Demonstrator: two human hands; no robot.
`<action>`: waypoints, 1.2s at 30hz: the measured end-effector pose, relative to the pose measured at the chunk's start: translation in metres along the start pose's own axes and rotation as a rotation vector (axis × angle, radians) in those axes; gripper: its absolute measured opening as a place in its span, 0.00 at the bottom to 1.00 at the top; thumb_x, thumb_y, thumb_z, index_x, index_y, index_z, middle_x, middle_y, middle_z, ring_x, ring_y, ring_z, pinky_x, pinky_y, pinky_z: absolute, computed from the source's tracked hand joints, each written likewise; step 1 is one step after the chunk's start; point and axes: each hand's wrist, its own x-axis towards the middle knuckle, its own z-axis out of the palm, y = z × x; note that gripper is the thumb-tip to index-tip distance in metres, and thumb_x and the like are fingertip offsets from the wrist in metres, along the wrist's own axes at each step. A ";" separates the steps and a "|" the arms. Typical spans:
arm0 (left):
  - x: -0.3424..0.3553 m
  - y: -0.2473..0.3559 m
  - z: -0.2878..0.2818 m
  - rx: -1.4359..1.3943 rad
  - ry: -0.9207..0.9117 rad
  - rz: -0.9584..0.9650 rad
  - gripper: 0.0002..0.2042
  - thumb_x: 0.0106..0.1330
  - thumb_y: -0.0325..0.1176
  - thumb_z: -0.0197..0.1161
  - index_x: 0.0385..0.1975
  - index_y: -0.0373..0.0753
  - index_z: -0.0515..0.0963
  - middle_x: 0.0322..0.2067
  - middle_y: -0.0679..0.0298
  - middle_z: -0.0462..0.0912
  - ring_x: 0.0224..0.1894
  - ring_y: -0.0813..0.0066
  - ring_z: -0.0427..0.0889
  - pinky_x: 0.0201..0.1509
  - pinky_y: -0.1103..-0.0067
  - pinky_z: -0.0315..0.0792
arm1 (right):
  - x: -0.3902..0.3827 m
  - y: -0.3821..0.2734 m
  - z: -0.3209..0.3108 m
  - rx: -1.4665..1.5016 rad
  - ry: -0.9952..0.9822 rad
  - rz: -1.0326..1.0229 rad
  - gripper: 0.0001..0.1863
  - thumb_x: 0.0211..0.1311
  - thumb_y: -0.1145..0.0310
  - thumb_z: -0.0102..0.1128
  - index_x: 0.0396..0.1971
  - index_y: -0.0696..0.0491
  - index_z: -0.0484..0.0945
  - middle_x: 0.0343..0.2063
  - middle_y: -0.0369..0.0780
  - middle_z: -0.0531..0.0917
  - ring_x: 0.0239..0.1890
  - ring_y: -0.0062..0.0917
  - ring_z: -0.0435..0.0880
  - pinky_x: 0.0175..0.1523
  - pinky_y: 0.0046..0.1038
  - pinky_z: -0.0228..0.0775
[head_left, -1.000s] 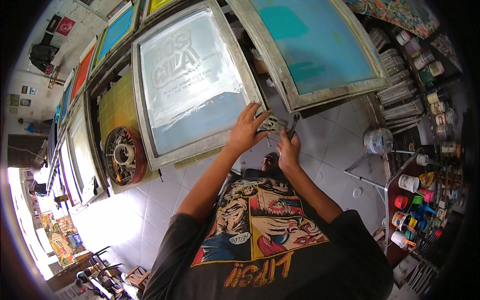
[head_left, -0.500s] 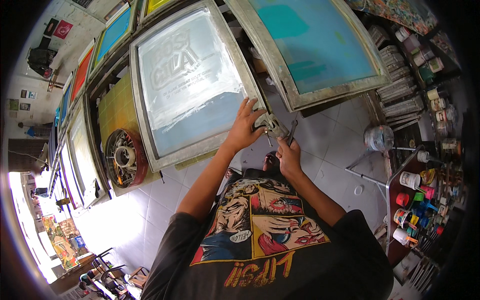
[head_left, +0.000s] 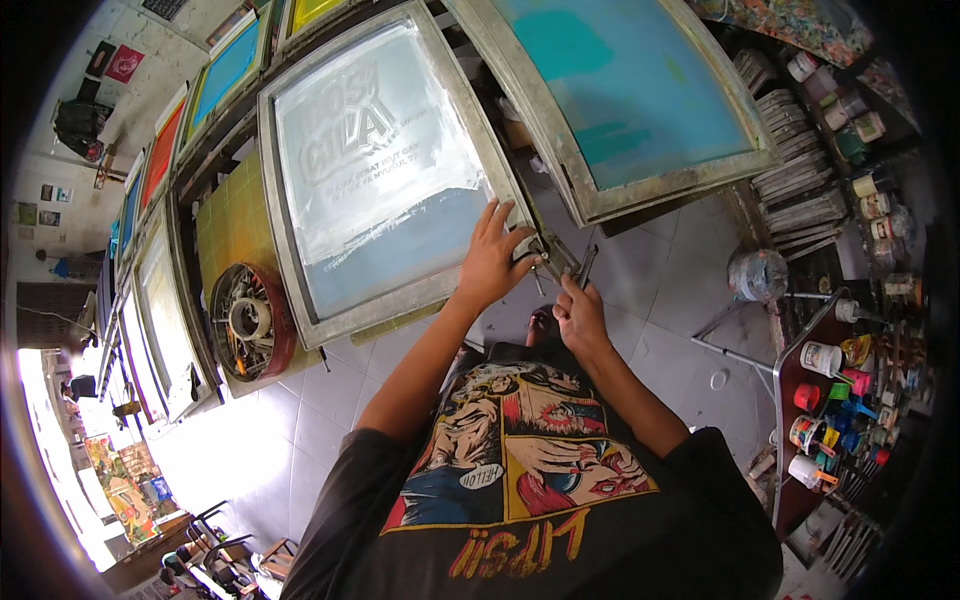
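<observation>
A silkscreen frame (head_left: 500,165), with whitish mesh and a bluish near end, lies in front of me. My left hand (head_left: 493,258) rests on its near right corner, fingers stretched over the rim and thumb against a metal clamp (head_left: 548,256). The clamp sticks out to the right of that corner. A dark metal wrench (head_left: 588,264) points up from my right hand (head_left: 580,316), which is closed around its lower end. The wrench's upper end is beside the clamp; I cannot tell whether they touch. A thin bolt or rod hangs below the clamp.
Another screen frame (head_left: 577,185) with blue-green mesh stands to the right. A round tub of tools (head_left: 283,322) sits left of the near frame. At right are a clear plastic jug (head_left: 757,277) and a dark table (head_left: 787,440) bearing paint pots. Tiled floor (head_left: 645,290) lies between.
The wrench has turned slightly and shifted a little in my right hand, beside the clamp. My left hand keeps its place on the frame corner.
</observation>
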 end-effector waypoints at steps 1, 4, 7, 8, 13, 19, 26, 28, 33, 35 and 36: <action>-0.002 0.001 -0.001 -0.004 -0.007 -0.001 0.19 0.53 0.38 0.68 0.46 0.45 0.76 0.61 0.52 0.61 0.66 0.45 0.52 0.65 0.59 0.56 | 0.000 0.000 -0.001 0.033 0.017 0.018 0.06 0.61 0.70 0.58 0.34 0.50 0.69 0.22 0.30 0.71 0.16 0.13 0.57 0.23 0.18 0.53; -0.004 0.000 -0.002 -0.024 0.000 0.013 0.18 0.55 0.37 0.65 0.47 0.45 0.75 0.61 0.51 0.61 0.67 0.45 0.52 0.66 0.59 0.55 | 0.003 0.000 -0.005 0.067 0.011 0.123 0.06 0.61 0.69 0.58 0.35 0.52 0.71 0.27 0.31 0.73 0.16 0.12 0.58 0.23 0.19 0.53; -0.003 -0.003 0.000 -0.057 0.034 0.011 0.18 0.57 0.35 0.63 0.48 0.44 0.74 0.61 0.51 0.61 0.67 0.45 0.51 0.66 0.59 0.54 | 0.010 0.001 -0.010 0.141 -0.001 0.224 0.07 0.61 0.68 0.59 0.33 0.53 0.72 0.26 0.31 0.73 0.16 0.12 0.57 0.23 0.17 0.53; -0.003 -0.003 0.000 -0.071 0.048 0.006 0.18 0.57 0.35 0.63 0.49 0.43 0.73 0.61 0.51 0.61 0.67 0.45 0.51 0.66 0.59 0.54 | 0.014 0.001 -0.013 0.171 -0.014 0.269 0.07 0.61 0.67 0.60 0.33 0.53 0.72 0.25 0.31 0.73 0.15 0.12 0.56 0.23 0.17 0.52; -0.007 -0.008 -0.002 -0.126 0.146 -0.002 0.21 0.57 0.32 0.63 0.51 0.39 0.70 0.62 0.49 0.59 0.67 0.44 0.50 0.67 0.60 0.52 | 0.023 -0.005 -0.019 0.277 -0.084 0.454 0.08 0.61 0.67 0.60 0.33 0.54 0.72 0.22 0.29 0.70 0.15 0.11 0.55 0.21 0.15 0.49; -0.015 -0.004 -0.005 -0.218 0.289 -0.044 0.28 0.55 0.36 0.65 0.55 0.37 0.66 0.62 0.45 0.58 0.68 0.43 0.49 0.69 0.61 0.48 | 0.028 -0.001 -0.023 0.226 -0.208 0.341 0.04 0.62 0.69 0.58 0.32 0.50 0.72 0.21 0.26 0.68 0.16 0.10 0.55 0.22 0.16 0.48; -0.057 0.054 -0.042 -1.032 0.222 -0.628 0.25 0.61 0.35 0.62 0.56 0.36 0.64 0.51 0.55 0.72 0.52 0.66 0.73 0.55 0.69 0.70 | -0.036 -0.010 0.032 -0.244 -0.094 0.067 0.07 0.60 0.73 0.59 0.31 0.50 0.68 0.23 0.29 0.69 0.19 0.12 0.62 0.23 0.18 0.51; -0.076 0.060 -0.049 -1.322 0.132 -0.745 0.21 0.64 0.34 0.60 0.54 0.36 0.66 0.48 0.58 0.74 0.49 0.69 0.75 0.52 0.72 0.73 | -0.046 -0.009 0.034 -0.425 -0.233 0.001 0.08 0.59 0.74 0.59 0.31 0.50 0.68 0.23 0.30 0.69 0.21 0.12 0.64 0.25 0.19 0.54; -0.108 0.051 -0.072 -1.701 0.345 -1.018 0.09 0.67 0.30 0.54 0.45 0.39 0.70 0.40 0.65 0.78 0.40 0.78 0.79 0.43 0.80 0.79 | -0.055 -0.003 0.070 -0.915 -0.434 -0.191 0.07 0.58 0.72 0.60 0.32 0.55 0.72 0.26 0.32 0.73 0.27 0.13 0.69 0.34 0.20 0.62; -0.124 0.044 -0.079 -1.777 0.444 -1.015 0.08 0.67 0.31 0.55 0.43 0.39 0.70 0.38 0.66 0.78 0.39 0.78 0.80 0.41 0.81 0.80 | -0.057 0.001 0.088 -0.982 -0.524 -0.230 0.07 0.59 0.71 0.60 0.33 0.57 0.74 0.27 0.32 0.75 0.29 0.14 0.71 0.36 0.19 0.63; -0.131 0.042 -0.084 -1.814 0.491 -1.011 0.08 0.67 0.32 0.55 0.42 0.39 0.70 0.37 0.66 0.78 0.39 0.78 0.80 0.40 0.82 0.80 | -0.061 0.003 0.099 -0.963 -0.551 -0.197 0.07 0.59 0.71 0.60 0.33 0.58 0.74 0.27 0.32 0.75 0.29 0.15 0.71 0.37 0.19 0.63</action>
